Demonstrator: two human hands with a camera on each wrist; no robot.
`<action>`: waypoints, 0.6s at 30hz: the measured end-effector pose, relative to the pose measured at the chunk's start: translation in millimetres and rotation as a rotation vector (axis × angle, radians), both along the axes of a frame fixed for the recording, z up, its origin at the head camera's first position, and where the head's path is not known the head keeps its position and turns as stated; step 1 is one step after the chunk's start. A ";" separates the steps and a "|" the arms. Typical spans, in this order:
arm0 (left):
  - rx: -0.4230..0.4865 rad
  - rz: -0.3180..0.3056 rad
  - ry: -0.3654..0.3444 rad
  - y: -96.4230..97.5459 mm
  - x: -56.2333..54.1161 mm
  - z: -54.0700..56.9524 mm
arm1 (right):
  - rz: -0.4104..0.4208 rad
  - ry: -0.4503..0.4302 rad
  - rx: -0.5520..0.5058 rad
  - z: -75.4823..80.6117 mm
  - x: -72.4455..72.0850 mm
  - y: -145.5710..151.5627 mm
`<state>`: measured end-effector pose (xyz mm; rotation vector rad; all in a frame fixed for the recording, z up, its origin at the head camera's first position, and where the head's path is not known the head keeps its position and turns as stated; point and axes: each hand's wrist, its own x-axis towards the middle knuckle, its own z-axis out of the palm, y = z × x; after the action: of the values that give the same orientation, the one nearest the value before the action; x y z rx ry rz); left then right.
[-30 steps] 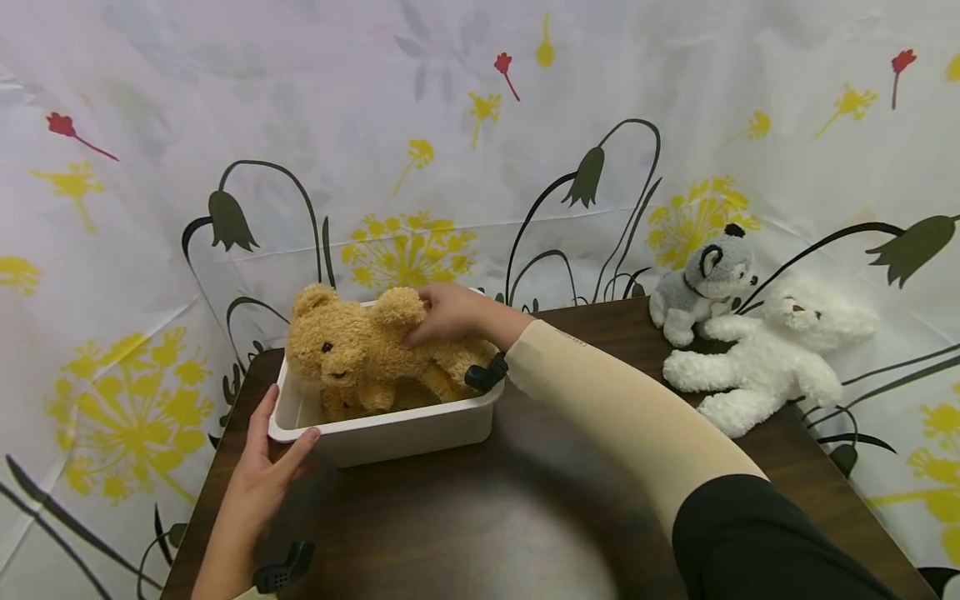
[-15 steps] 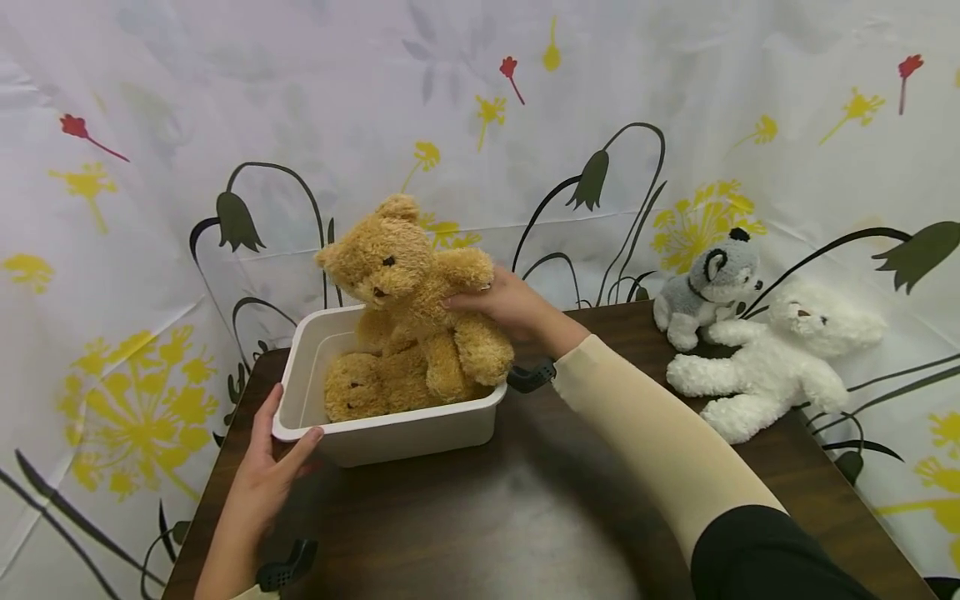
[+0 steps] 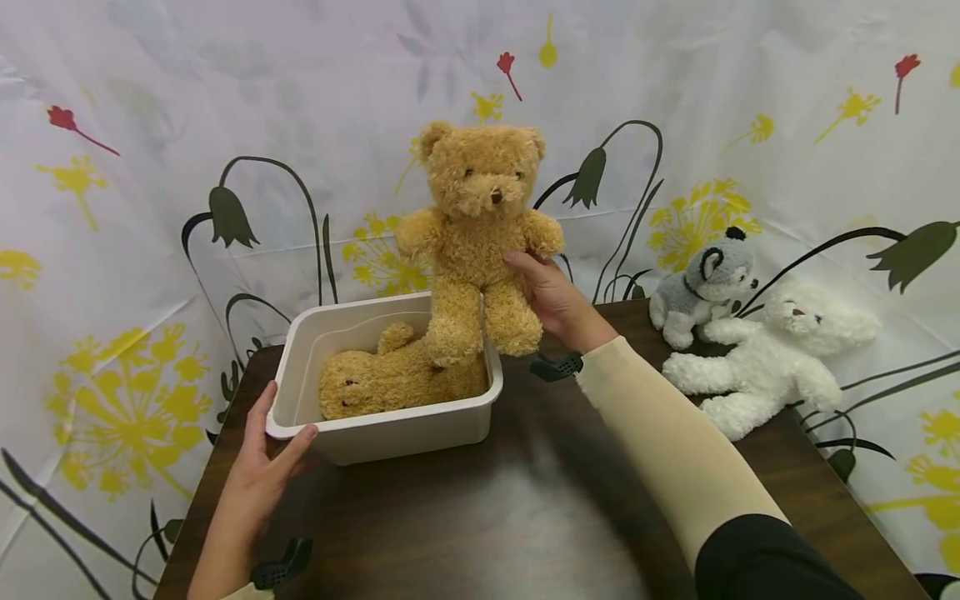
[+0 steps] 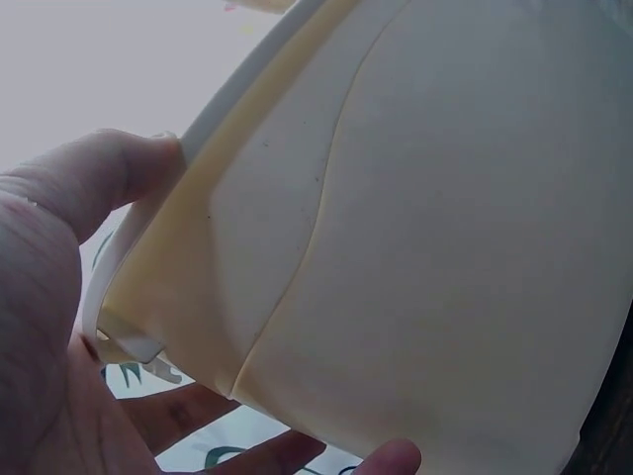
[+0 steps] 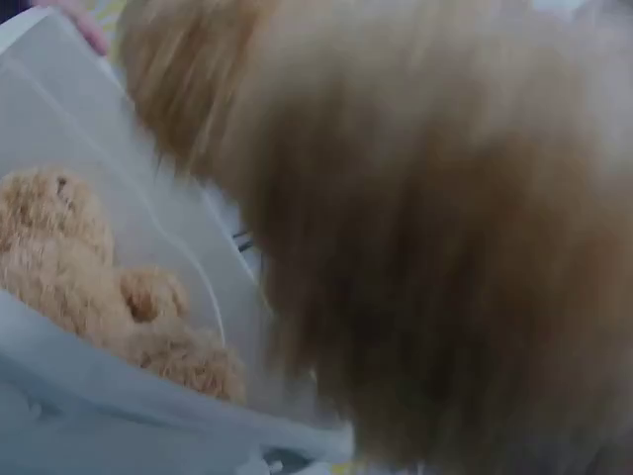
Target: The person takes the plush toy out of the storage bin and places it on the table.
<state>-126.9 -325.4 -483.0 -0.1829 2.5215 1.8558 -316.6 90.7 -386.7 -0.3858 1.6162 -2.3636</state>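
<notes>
A golden-brown teddy bear (image 3: 480, 225) hangs upright over the right end of a white plastic bin (image 3: 405, 429). My right hand (image 3: 558, 300) grips it at its side, below one arm; in the right wrist view its blurred fur (image 5: 445, 247) fills most of the picture. Inside the bin a second golden-brown teddy bear (image 3: 390, 379) lies on its side, head to the left. My left hand (image 3: 258, 467) holds the bin's near left corner, thumb on the rim and fingers along the outer wall, as the left wrist view shows with the bin wall (image 4: 425, 228).
On the right of the dark wooden table (image 3: 465, 517) a white plush bear (image 3: 772, 367) lies on its back. Behind it sits a grey-and-white plush dog (image 3: 705, 283). A flower-printed curtain (image 3: 360, 100) hangs directly behind the table.
My right hand has lifted the upper teddy bear out of the bin, up and to the right, and it has turned upright. The lower bear has come into view. The left hand stays put.
</notes>
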 end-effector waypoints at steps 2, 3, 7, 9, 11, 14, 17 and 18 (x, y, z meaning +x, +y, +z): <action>-0.002 -0.001 -0.003 0.1 -1.2 -0.5 | 0.050 0.006 -0.064 -0.6 1.6 3.1; 0.001 -0.002 -0.002 0.5 -1.6 -0.8 | 0.074 0.000 -0.091 -0.1 2.3 4.3; 0.008 -0.006 -0.008 -0.3 -0.3 -2.8 | 0.071 0.025 -0.134 6.5 3.3 8.2; 0.011 -0.010 -0.003 -0.1 0.1 -3.0 | 0.024 0.038 -0.130 10.9 1.3 14.3; 0.001 -0.010 -0.001 0.1 0.0 -2.0 | -0.032 0.030 -0.110 13.8 -2.4 23.2; -0.019 -0.009 0.007 0.2 -0.5 0.6 | -0.096 0.014 -0.128 11.6 -10.8 38.8; -0.033 -0.011 0.003 -0.7 -0.2 1.4 | -0.141 0.010 -0.171 0.7 -19.1 56.3; -0.033 -0.015 0.002 -1.5 0.7 0.7 | -0.159 0.008 -0.177 -5.2 -21.9 62.4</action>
<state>-126.1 -326.9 -482.3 -0.1628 2.5483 1.8112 -338.5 153.1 -391.9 -0.3105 1.4968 -2.6372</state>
